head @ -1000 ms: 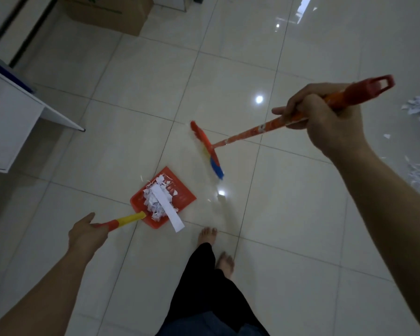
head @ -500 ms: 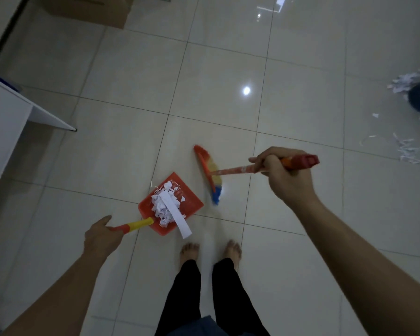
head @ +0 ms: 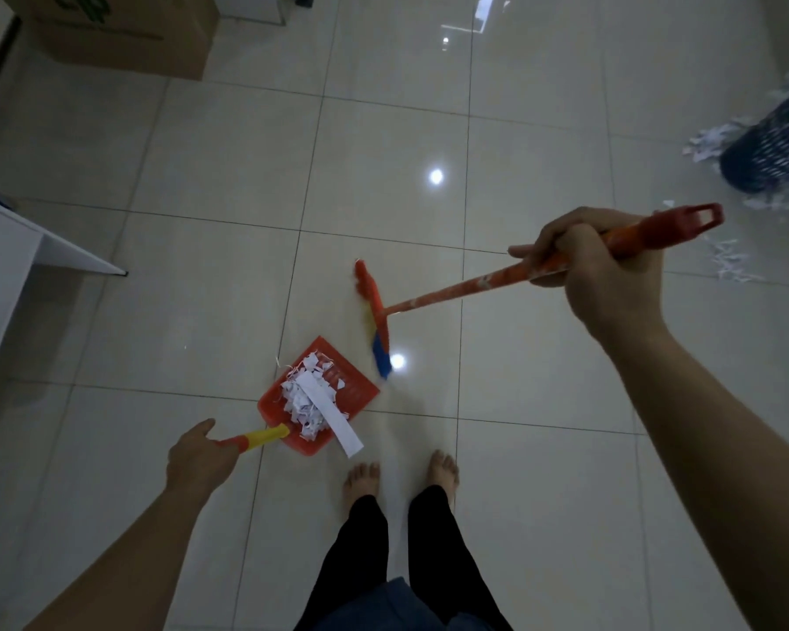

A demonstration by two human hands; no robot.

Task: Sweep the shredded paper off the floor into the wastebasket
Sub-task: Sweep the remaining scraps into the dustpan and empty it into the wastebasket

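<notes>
My left hand (head: 199, 459) grips the yellow-and-red handle of an orange dustpan (head: 354, 385) that sits low over the tiled floor. A heap of shredded paper (head: 308, 400) fills the pan, and one long white strip hangs over its near edge. My right hand (head: 604, 261) holds the orange broom (head: 447, 296) near the top of its stick. The broom's multicoloured head (head: 374, 318) is just beyond and right of the pan. A dark blue mesh wastebasket (head: 775, 145) stands at the far right, with more loose shreds (head: 732, 264) on the floor around it.
A white desk (head: 5, 275) juts in from the left edge. A cardboard box (head: 115, 34) stands at the back left. My bare feet (head: 402, 475) are just behind the dustpan. Glossy tiles stretch between me and the wastebasket.
My right hand has risen and swung right with the broom handle, and the broom head has shifted slightly away from the pan. The wastebasket shows more fully at the right.
</notes>
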